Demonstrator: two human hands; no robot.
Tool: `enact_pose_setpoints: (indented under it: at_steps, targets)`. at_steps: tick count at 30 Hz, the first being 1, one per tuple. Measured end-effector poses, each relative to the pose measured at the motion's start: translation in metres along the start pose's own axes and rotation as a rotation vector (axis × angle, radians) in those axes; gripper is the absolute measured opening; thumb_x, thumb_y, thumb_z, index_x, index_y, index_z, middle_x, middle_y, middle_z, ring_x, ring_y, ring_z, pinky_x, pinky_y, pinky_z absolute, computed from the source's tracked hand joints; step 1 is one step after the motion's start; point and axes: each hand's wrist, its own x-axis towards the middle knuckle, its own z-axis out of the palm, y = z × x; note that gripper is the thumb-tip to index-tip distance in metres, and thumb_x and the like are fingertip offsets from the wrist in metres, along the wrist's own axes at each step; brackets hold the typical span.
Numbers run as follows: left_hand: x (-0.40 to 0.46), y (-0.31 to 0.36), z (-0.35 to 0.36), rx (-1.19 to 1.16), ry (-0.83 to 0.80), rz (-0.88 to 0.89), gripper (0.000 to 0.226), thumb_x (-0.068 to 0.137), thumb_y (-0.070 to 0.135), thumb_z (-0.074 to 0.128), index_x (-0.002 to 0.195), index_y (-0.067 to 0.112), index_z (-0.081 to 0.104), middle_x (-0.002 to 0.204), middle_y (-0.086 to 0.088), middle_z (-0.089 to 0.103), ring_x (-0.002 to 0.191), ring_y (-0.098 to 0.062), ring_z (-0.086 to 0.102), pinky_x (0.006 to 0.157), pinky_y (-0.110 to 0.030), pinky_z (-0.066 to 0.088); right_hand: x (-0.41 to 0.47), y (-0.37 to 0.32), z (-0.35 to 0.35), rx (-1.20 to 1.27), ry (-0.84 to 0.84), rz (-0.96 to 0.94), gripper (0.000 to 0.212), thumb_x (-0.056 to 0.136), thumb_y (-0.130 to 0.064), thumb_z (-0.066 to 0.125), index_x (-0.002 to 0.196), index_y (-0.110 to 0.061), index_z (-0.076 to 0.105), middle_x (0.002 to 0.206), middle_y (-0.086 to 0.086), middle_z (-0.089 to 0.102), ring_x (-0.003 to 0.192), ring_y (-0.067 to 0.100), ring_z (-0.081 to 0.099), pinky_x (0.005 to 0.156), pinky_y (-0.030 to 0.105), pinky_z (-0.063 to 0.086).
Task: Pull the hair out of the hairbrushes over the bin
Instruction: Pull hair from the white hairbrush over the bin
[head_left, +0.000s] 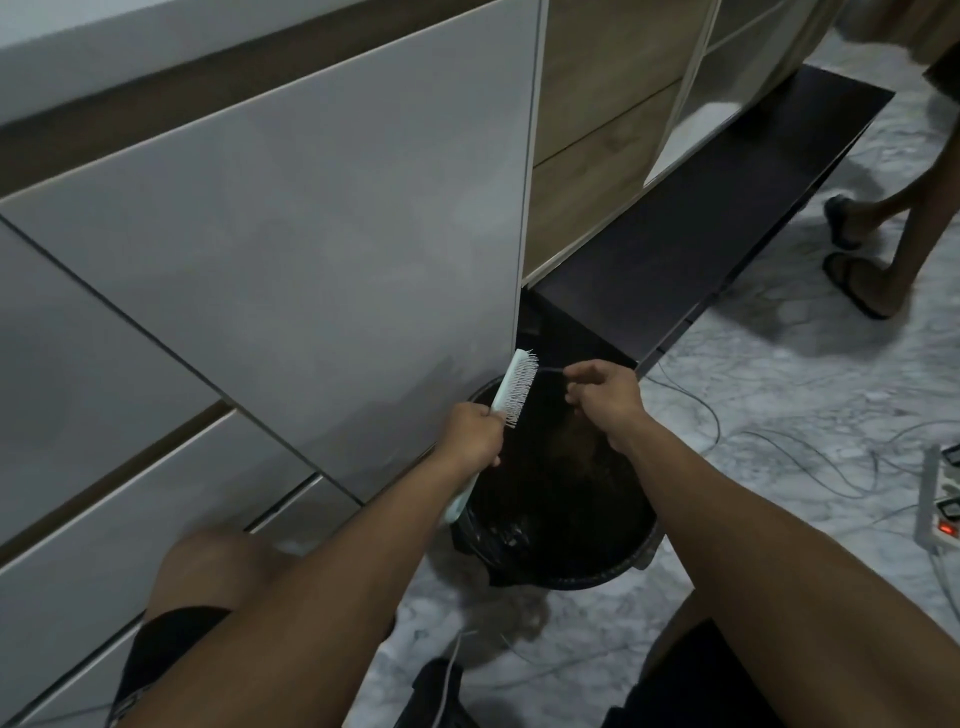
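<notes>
A pale mint hairbrush (515, 387) with white bristles is held upright over a round black bin (641, 548) lined with a dark bag. My left hand (474, 434) is closed around the brush's handle, whose end sticks out below my wrist. My right hand (602, 396) hovers over the bin to the right of the brush, fingertips pinched on a thin dark strand of hair (550, 370) that stretches from the bristles. Brownish clumps lie inside the bin.
White drawer fronts (260, 260) rise close on the left. A dark low shelf (701, 249) runs behind the bin. Another person's sandalled feet (857, 280) stand at far right. Thin cables (810, 457) and a power strip (943, 499) lie on the marble floor.
</notes>
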Motion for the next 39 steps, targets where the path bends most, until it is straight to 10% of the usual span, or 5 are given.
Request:
enact_pose_setpoints:
  at_steps: [8, 20, 30, 39]
  targets:
    - [0.006, -0.001, 0.004, -0.023, -0.034, -0.014, 0.029, 0.097, 0.019, 0.047, 0.072, 0.010, 0.059, 0.065, -0.005, 0.055, 0.041, -0.014, 0.048, 0.048, -0.024, 0.038, 0.013, 0.001, -0.008, -0.185, -0.011, -0.053, 0.026, 0.085, 0.004, 0.065, 0.098, -0.017, 0.070, 0.102, 0.000, 0.065, 0.100, 0.016, 0.062, 0.091, 0.033, 0.052]
    - [0.005, 0.004, 0.009, -0.003, -0.064, -0.022, 0.019, 0.088, 0.006, 0.050, 0.071, 0.010, 0.057, 0.070, -0.007, 0.058, 0.044, -0.015, 0.050, 0.045, -0.025, 0.040, 0.012, 0.008, -0.018, -0.267, 0.090, -0.053, 0.023, 0.082, 0.002, 0.063, 0.092, -0.018, 0.071, 0.097, 0.004, 0.069, 0.098, 0.022, 0.065, 0.089, 0.036, 0.055]
    - [-0.018, 0.018, 0.005, -0.063, -0.091, 0.016, 0.017, 0.086, 0.000, 0.055, 0.071, 0.009, 0.059, 0.058, -0.007, 0.056, 0.045, -0.016, 0.051, 0.046, -0.026, 0.040, -0.037, -0.022, -0.011, 0.068, -0.278, -0.048, 0.035, 0.077, -0.018, 0.082, 0.101, 0.000, 0.064, 0.093, 0.012, 0.071, 0.087, 0.022, 0.072, 0.075, 0.036, 0.062]
    - [-0.042, 0.021, 0.000, -0.114, -0.111, 0.031, 0.011, 0.085, -0.003, 0.057, 0.077, 0.003, 0.063, 0.075, -0.019, 0.057, 0.041, -0.015, 0.046, 0.041, -0.023, 0.038, -0.053, -0.028, -0.016, 0.234, -0.073, -0.082, 0.014, 0.079, 0.000, 0.077, 0.086, 0.008, 0.068, 0.096, 0.021, 0.071, 0.086, 0.031, 0.072, 0.068, 0.033, 0.063]
